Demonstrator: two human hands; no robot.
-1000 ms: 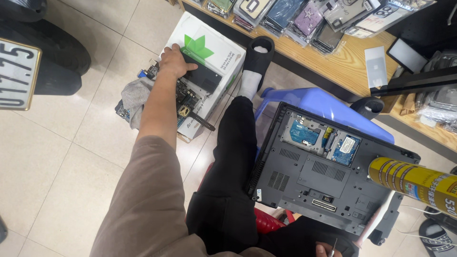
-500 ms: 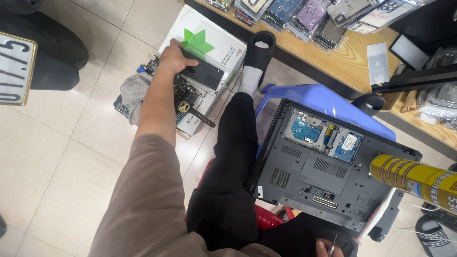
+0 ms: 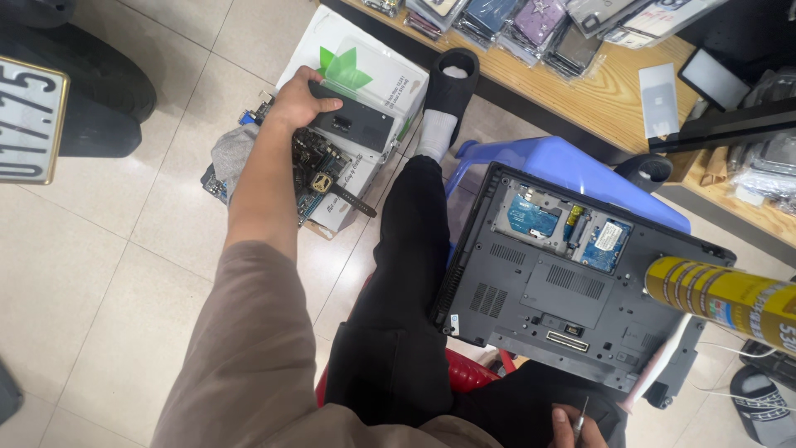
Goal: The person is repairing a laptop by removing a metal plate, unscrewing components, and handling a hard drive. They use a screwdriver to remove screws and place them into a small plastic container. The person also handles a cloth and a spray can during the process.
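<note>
Black cover point(image 3: 356, 124), lying on the white box point(image 3: 377, 70), is clasped by the left hand point(image 3: 300, 101); lift it level, clear of the circuit boards point(image 3: 319, 170). Right hand point(image 3: 580, 425) pinches a thin tool point(image 3: 583, 413) below the open laptop point(image 3: 572, 282).

The left hand point(image 3: 297, 104), which a second ago lies flat over the circuit boards in the open white cardboard box point(image 3: 348, 50) at about eleven o'clock, now closes its fingers around a flat black rectangular plastic part point(image 3: 356, 124) and lifts its near end clear of the boards. The right hand point(image 3: 572, 425) at six o'clock, earlier barely showing, now shows more of its fingers pinching a thin metal tool point(image 3: 583, 415).
</note>
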